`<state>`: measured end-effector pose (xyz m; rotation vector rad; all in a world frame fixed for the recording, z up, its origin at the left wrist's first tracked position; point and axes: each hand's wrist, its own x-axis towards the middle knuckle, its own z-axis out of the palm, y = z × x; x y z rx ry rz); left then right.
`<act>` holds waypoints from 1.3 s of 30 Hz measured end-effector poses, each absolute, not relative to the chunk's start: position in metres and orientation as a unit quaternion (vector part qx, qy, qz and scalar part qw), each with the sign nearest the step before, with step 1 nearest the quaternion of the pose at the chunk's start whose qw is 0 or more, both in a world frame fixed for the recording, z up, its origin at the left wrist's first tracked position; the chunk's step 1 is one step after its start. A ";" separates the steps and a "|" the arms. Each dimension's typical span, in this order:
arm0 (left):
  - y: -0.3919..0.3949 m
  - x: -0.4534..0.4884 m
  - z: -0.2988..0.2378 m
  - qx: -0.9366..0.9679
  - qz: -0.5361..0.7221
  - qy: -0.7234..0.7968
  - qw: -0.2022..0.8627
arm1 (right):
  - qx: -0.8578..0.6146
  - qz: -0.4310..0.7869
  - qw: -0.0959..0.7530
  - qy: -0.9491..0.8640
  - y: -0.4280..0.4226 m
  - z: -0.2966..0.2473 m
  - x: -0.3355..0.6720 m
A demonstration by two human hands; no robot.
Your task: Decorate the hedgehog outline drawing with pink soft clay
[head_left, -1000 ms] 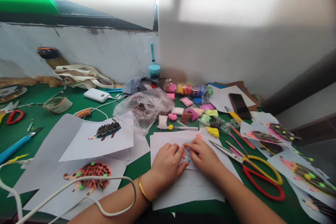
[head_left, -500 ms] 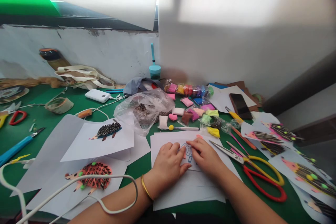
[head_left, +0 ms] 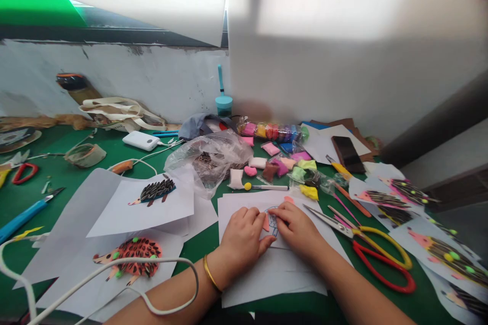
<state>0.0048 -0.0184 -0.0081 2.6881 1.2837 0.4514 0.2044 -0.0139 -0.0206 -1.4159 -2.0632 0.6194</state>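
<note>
Both hands rest over a white sheet [head_left: 238,203] bearing a small blue line drawing [head_left: 273,222], partly covered by my fingers. My left hand [head_left: 246,236] lies on the paper with its thumb apart from the fingers; its fingertips touch a flat piece of pink clay [head_left: 266,222] at the drawing's left side. My right hand [head_left: 295,226] is curled at the drawing's right side, its index fingertip on the upper lines; whatever its fingers hold is hidden. Another pink clay lump [head_left: 288,199] sits at the sheet's top edge.
Scissors [head_left: 351,231] lie open at the right, near finished hedgehog pictures [head_left: 438,251]. Clay packets [head_left: 270,170] and a plastic bag of seeds [head_left: 209,160] are behind the paper. More hedgehog pictures [head_left: 137,256] lie left, where a white cable [head_left: 152,259] crosses above my left forearm.
My right hand has shifted slightly, its index fingertip a little lower on the drawing. More of the pink clay shows beside my left fingers. The view has moved slightly.
</note>
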 end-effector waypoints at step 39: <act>-0.020 -0.003 -0.004 0.912 0.151 0.375 0.070 | -0.481 0.238 0.285 -0.794 -0.023 -0.014 0.208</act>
